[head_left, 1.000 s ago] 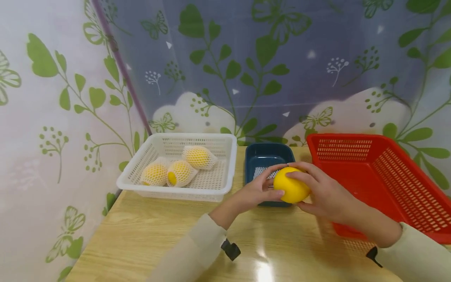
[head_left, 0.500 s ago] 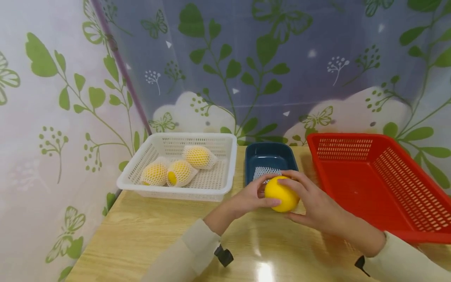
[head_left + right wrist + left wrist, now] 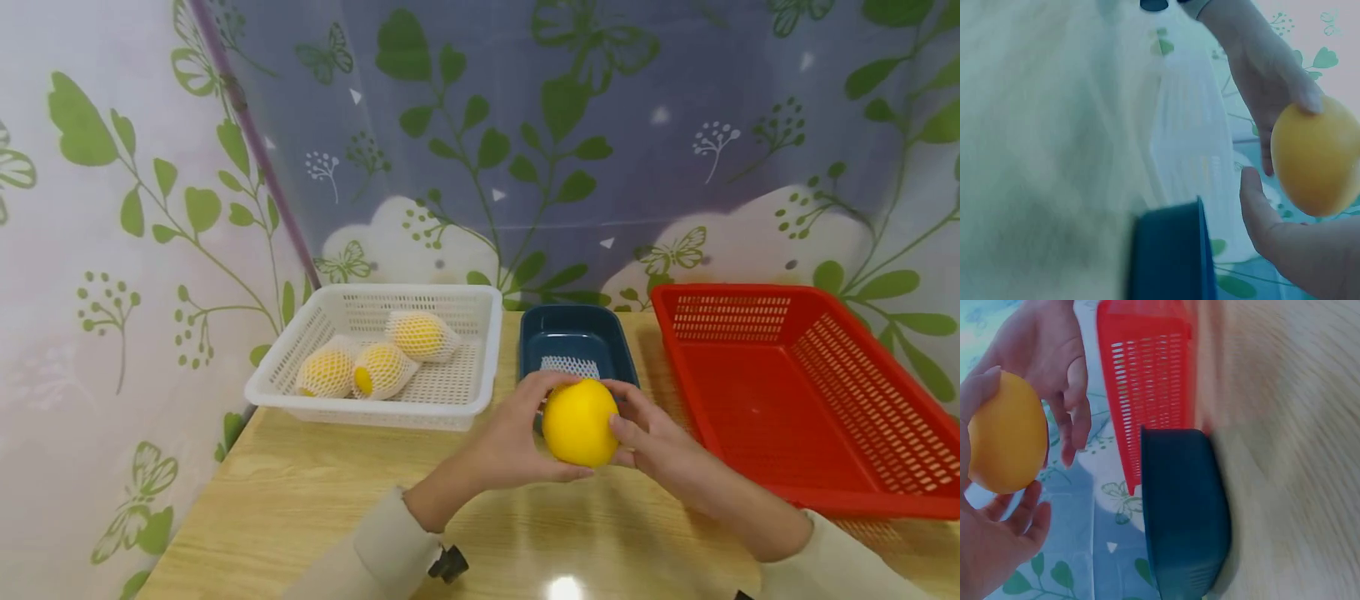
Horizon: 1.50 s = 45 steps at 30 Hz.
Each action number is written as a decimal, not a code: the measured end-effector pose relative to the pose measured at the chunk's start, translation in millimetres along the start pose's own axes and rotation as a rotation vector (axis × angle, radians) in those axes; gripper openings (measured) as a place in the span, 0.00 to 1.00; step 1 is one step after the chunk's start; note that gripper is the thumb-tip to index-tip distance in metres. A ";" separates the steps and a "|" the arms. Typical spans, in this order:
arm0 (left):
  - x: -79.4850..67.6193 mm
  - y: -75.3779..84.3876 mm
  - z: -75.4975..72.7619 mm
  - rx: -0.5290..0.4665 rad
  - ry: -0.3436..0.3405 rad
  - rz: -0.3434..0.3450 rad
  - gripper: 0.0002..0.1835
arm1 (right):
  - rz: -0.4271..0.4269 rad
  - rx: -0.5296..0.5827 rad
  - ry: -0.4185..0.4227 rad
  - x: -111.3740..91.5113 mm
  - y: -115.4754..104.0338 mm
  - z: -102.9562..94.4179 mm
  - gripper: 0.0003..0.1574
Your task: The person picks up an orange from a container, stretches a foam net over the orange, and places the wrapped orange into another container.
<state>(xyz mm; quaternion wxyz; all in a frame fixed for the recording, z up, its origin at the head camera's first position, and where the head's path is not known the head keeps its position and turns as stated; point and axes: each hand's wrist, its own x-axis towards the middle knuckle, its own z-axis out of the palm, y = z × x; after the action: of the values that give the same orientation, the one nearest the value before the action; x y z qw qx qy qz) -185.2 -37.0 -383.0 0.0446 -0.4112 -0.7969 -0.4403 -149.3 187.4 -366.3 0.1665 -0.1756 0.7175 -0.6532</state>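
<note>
A smooth yellow fruit [image 3: 581,423] is held up over the front of a dark blue tray [image 3: 577,313]. My left hand [image 3: 498,446] grips its left side, with the thumb low along the near face. In the left wrist view the left fingers [image 3: 1025,522] curl beneath the fruit. My right hand [image 3: 667,454] is at the fruit's right side, its thumb tip right at the skin in the head view. Both wrist views show the right hand loosely spread, and in the right wrist view its thumb [image 3: 1252,187] stands apart from the fruit [image 3: 1316,159].
To the left, a white basket [image 3: 360,406] contains 3 yellow fruits [image 3: 384,369] in white foam nets. Foam netting [image 3: 570,367] lies inside the blue tray. On the right stands a large red basket [image 3: 772,400]. A patterned curtain [image 3: 450,125] hangs behind the wooden table [image 3: 300,500].
The fruit has moved left and towards the body with both hands. The left thumb has shifted down to its lower edge, and the right fingers have come off its top to its right side.
</note>
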 end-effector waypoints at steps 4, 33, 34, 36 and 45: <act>-2.7 -3.5 6.3 0.164 0.038 0.152 0.47 | 0.048 0.153 -0.057 4.1 7.2 4.8 0.39; -18.7 -9.3 3.8 -0.471 -0.105 -0.352 0.31 | -0.270 -0.572 0.223 3.7 38.5 26.3 0.51; -20.1 -9.6 4.1 -0.458 -0.111 -0.360 0.31 | -0.269 -0.581 0.218 3.4 40.2 27.0 0.51; -23.0 -10.7 4.9 -0.429 -0.120 -0.374 0.30 | -0.262 -0.598 0.205 3.0 44.0 28.4 0.51; -29.6 -21.4 8.4 -0.276 -0.184 -0.349 0.27 | -0.213 -0.646 0.117 2.8 58.0 34.1 0.50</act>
<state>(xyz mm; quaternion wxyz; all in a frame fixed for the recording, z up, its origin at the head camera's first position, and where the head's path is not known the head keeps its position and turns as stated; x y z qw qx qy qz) -178.1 -55.0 -415.1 -0.1615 -0.3080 -0.7889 -0.5067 -137.7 161.1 -427.3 -0.0084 -0.2551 0.8732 -0.4151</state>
